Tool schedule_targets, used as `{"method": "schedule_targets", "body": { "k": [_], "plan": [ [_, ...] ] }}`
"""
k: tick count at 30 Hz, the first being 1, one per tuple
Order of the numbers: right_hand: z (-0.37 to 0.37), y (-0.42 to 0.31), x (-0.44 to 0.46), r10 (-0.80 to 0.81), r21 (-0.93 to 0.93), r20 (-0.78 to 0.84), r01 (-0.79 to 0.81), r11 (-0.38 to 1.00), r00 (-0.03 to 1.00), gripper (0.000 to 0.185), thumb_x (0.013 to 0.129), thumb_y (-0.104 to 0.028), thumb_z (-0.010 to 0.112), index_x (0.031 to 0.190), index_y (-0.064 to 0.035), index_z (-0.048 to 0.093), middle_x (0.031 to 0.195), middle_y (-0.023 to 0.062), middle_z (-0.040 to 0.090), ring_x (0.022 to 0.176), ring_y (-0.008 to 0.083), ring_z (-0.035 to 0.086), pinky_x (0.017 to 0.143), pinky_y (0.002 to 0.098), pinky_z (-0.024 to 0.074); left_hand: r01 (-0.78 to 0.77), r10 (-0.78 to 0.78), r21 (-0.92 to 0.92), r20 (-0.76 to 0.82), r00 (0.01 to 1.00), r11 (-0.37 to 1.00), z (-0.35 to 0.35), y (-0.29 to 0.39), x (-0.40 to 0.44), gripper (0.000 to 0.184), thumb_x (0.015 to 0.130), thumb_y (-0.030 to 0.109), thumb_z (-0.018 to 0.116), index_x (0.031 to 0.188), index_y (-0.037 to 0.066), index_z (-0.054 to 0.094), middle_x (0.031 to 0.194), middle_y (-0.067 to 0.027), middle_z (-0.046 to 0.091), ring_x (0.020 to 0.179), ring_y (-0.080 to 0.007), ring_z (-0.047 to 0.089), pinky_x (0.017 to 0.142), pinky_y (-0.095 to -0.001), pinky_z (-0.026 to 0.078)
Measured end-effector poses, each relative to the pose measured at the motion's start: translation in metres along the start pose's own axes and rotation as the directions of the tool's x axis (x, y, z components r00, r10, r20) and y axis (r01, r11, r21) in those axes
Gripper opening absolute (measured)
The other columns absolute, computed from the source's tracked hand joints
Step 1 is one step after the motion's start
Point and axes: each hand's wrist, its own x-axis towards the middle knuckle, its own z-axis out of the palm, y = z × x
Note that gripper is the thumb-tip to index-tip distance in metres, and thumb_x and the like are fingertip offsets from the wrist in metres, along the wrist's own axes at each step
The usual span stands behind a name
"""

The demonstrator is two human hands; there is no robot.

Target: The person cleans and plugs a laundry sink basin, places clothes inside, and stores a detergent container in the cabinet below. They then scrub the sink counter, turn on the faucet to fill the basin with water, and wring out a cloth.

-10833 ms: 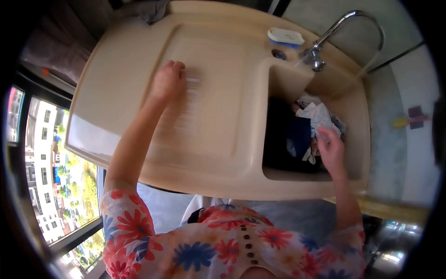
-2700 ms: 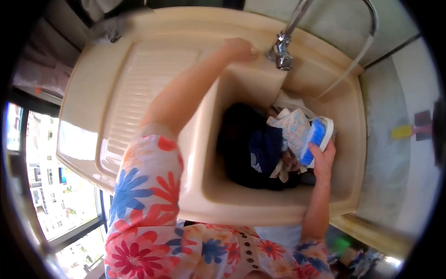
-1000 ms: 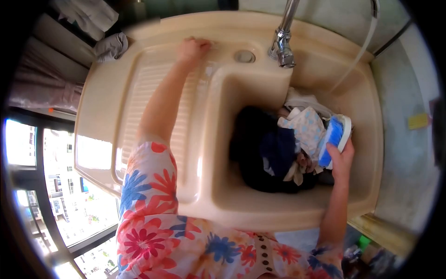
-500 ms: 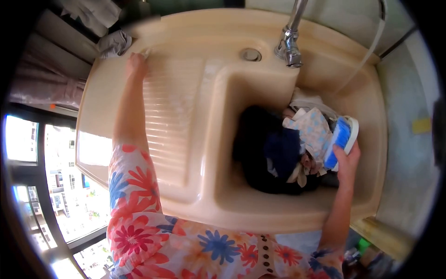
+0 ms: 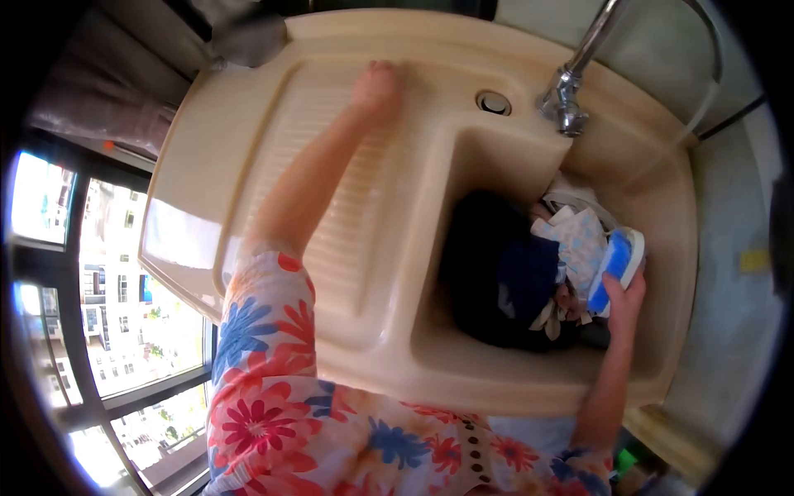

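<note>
My right hand (image 5: 624, 302) grips a scrubbing brush (image 5: 635, 255) with a white back and blue bristles, over the right side of the basin. Beside its bristles lies a pale cloth with light blue patches (image 5: 579, 240), on a heap with a black garment (image 5: 480, 264) and a navy cloth (image 5: 529, 277). My left hand (image 5: 380, 91) is closed at the far end of the ribbed washboard (image 5: 331, 198). Its fingers are turned away and slightly blurred, so anything inside them stays hidden.
The beige laundry sink (image 5: 397, 388) has a deep basin at right. A chrome faucet (image 5: 568, 103) rises behind it, near a round drain fitting (image 5: 494, 102). A dark grey item (image 5: 248, 41) sits at the far left corner, and a window (image 5: 136, 298) is at left.
My left hand has moved right along the far edge of the washboard. The right hand still holds the brush by the clothes. The whole view has shifted and turned a little.
</note>
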Motion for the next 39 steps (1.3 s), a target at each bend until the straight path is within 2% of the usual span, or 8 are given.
{"method": "schedule_targets", "body": {
  "k": [2, 4, 8, 18, 21, 25, 29, 39],
  "plan": [
    [-0.004, 0.004, 0.002, 0.005, -0.015, -0.009, -0.006, 1.0, 1.0, 0.049, 0.072, -0.005, 0.061, 0.118, 0.0019, 0.047, 0.101, 0.0057, 0.056, 0.089, 0.0131, 0.053, 0.082, 0.0264, 0.0416, -0.067, 0.061, 0.088, 0.073, 0.995, 0.994, -0.003, -0.019, -0.007, 0.029, 0.084, 0.024, 0.043, 0.101, 0.007, 0.058, 0.109, -0.0101, 0.056, 0.106, -0.0262, 0.049, 0.09, -0.0403, 0.038],
    [-0.005, 0.006, 0.002, 0.02, -0.031, -0.021, -0.021, 0.999, 1.0, 0.048, 0.072, -0.006, 0.061, 0.118, 0.0018, 0.047, 0.101, 0.0057, 0.056, 0.089, 0.0131, 0.053, 0.082, 0.0263, 0.0415, 0.062, -0.207, 0.358, 0.383, 0.9, 0.932, -0.041, -0.038, -0.007, 0.028, 0.085, 0.026, 0.042, 0.102, 0.012, 0.059, 0.108, -0.0074, 0.056, 0.105, -0.0241, 0.048, 0.092, -0.0434, 0.035],
    [-0.003, 0.004, 0.0, 0.029, -0.064, -0.014, -0.03, 0.998, 0.999, 0.047, 0.073, -0.006, 0.061, 0.117, 0.0017, 0.047, 0.1, 0.0054, 0.056, 0.089, 0.0129, 0.053, 0.082, 0.0263, 0.0413, 0.284, -0.405, 0.413, 0.242, 0.882, 0.865, -0.043, -0.099, -0.021, 0.031, 0.086, 0.033, 0.041, 0.115, 0.032, 0.053, 0.116, -0.0031, 0.048, 0.114, -0.0236, 0.035, 0.091, -0.0459, 0.029],
    [-0.002, -0.001, 0.001, 0.017, -0.056, -0.014, -0.018, 0.998, 1.0, 0.048, 0.072, -0.007, 0.062, 0.117, 0.0023, 0.046, 0.101, 0.0057, 0.056, 0.089, 0.0138, 0.053, 0.083, 0.0269, 0.0409, 0.489, -0.533, 0.224, 0.23, 0.814, 0.843, -0.027, -0.117, -0.025, 0.03, 0.085, 0.029, 0.045, 0.108, 0.015, 0.06, 0.116, -0.0108, 0.049, 0.11, -0.026, 0.046, 0.087, -0.0381, 0.041],
    [-0.003, 0.0, 0.003, 0.023, -0.05, -0.01, -0.023, 0.998, 1.0, 0.05, 0.072, -0.007, 0.063, 0.117, 0.0022, 0.046, 0.102, 0.0062, 0.056, 0.09, 0.0141, 0.053, 0.083, 0.0273, 0.0409, 0.175, -0.312, 0.396, 0.312, 0.898, 0.901, -0.035, -0.078, -0.007, 0.03, 0.084, 0.025, 0.044, 0.104, 0.01, 0.06, 0.106, -0.0122, 0.057, 0.104, -0.0264, 0.051, 0.083, -0.0372, 0.045],
    [0.002, -0.003, 0.001, 0.01, -0.017, -0.002, -0.01, 1.0, 1.0, 0.049, 0.072, -0.006, 0.062, 0.118, 0.0022, 0.046, 0.103, 0.0063, 0.056, 0.09, 0.014, 0.053, 0.083, 0.0273, 0.041, 0.282, -0.274, 0.016, 0.305, 0.912, 0.959, -0.017, -0.03, 0.007, 0.025, 0.081, 0.019, 0.044, 0.096, 0.011, 0.063, 0.099, -0.0144, 0.06, 0.1, -0.0308, 0.053, 0.084, -0.0384, 0.044],
    [0.004, 0.001, 0.002, -0.02, -0.007, 0.006, 0.021, 1.0, 1.0, 0.049, 0.072, -0.004, 0.061, 0.118, 0.0021, 0.046, 0.103, 0.006, 0.056, 0.09, 0.0134, 0.053, 0.083, 0.0266, 0.0409, -0.092, 0.069, -0.414, -0.072, 0.995, 0.905, -0.035, 0.055, -0.019, 0.017, 0.074, 0.007, 0.05, 0.087, 0.006, 0.061, 0.101, -0.0141, 0.058, 0.097, -0.0329, 0.051, 0.082, -0.0404, 0.044],
    [0.0, -0.008, 0.0, -0.057, 0.015, 0.003, 0.057, 0.998, 0.998, 0.047, 0.072, -0.003, 0.061, 0.117, 0.0017, 0.047, 0.101, 0.0045, 0.056, 0.09, 0.0111, 0.052, 0.083, 0.0249, 0.0403, -0.381, 0.366, -0.617, -0.158, 0.917, 0.688, -0.131, 0.072, -0.138, 0.017, 0.067, 0.0, 0.056, 0.082, 0.004, 0.063, 0.086, -0.0112, 0.058, 0.08, -0.0294, 0.054, 0.072, -0.0369, 0.046]
  ]
}}
